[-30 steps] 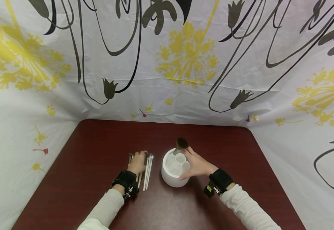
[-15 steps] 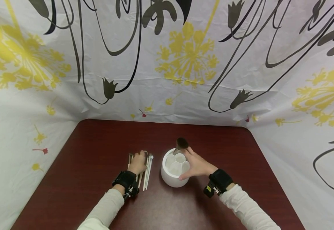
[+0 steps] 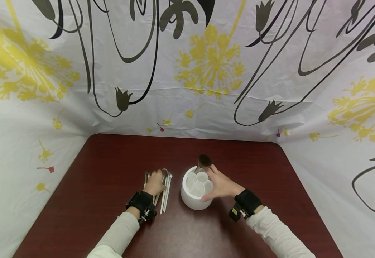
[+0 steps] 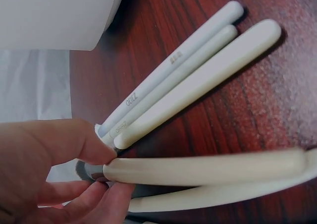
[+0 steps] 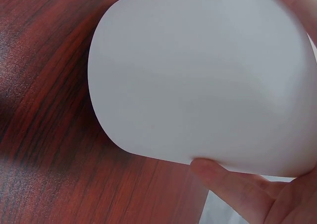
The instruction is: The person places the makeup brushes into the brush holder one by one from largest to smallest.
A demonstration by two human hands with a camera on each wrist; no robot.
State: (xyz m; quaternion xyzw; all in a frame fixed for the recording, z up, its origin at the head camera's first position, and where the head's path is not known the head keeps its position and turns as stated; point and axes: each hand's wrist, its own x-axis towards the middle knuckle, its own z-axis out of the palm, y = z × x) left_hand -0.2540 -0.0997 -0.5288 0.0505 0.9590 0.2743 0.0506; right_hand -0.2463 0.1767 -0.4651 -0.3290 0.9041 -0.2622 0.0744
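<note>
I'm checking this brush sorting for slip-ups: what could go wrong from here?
The left hand pinches one cream brush handle among several loose brushes lying close together, so lifting it may drag or scatter its neighbours. The right hand holds the white holder, where a tall brush already stands; a bump could tip it.

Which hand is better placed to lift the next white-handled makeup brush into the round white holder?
The left hand: it already pinches a white-handled makeup brush from the row on the dark red table. The right hand is busy steadying the round white holder.
</note>
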